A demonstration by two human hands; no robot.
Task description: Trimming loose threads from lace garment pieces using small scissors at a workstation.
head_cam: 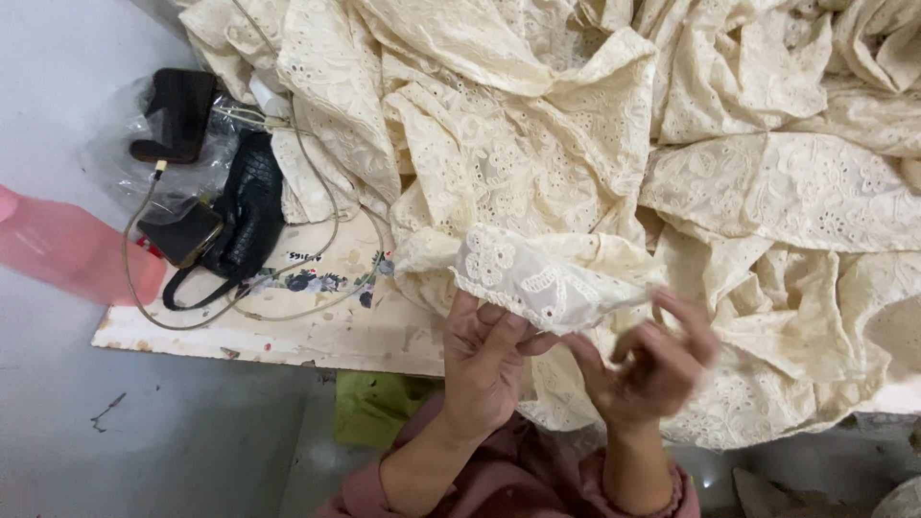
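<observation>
Eyelet-lace cloth edge at frame centre, pinched from below by left hand; blurred right hand just beneath, fingers curled, grip unclear.

Most of the table is covered by heaped cream fabric; its left corner is blocked by black pouches and cables; bare board is left along the front edge.

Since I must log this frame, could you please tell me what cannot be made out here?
- Head view: right hand is motion-blurred, so its grip is unclear.
- Left hand fingertips are hidden under the cream lace cloth.
- The cloth runs off the top and right edges.
- The black bag is partly covered by cloth.
</observation>
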